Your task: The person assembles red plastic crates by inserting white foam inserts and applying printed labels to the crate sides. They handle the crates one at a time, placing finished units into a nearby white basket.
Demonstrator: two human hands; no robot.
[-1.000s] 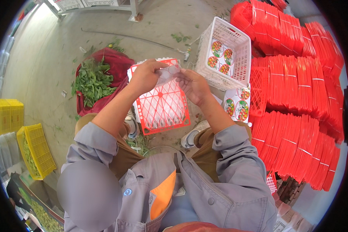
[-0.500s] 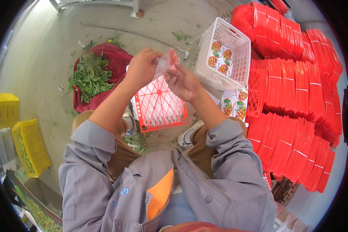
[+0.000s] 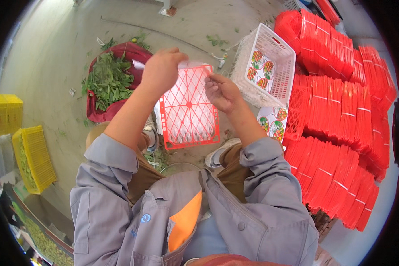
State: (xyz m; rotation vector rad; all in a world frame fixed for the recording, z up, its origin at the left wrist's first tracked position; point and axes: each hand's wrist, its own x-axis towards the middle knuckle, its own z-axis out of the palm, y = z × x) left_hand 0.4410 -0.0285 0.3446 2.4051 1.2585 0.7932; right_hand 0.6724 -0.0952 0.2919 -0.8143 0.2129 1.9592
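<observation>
My left hand [image 3: 163, 68] is closed over the far left part of a red lattice crate panel [image 3: 189, 105]. A pale, thin sheet [image 3: 138, 65] is in its grip, turned nearly edge-on, and sticks out on both sides of the fingers. My right hand [image 3: 224, 93] is at the panel's far right edge, thumb and fingertips pinched together; what they hold, if anything, is too small to make out. The red panel lies between my feet over a stack of white material that shows through its openings.
Right of my hands stands a white basket [image 3: 264, 66] holding sheets of round vegetable pictures, with another printed card [image 3: 272, 122] beside it. Bundled red lattice panels [image 3: 337, 102] are piled at the right. Green leaves [image 3: 108, 80] fill a dark red cloth, left. Yellow crates [image 3: 35, 159] stand far left.
My hands have moved apart, the right one lower and to the right. The sheet with round shapes, held between both before, is now tilted edge-on in the left hand.
</observation>
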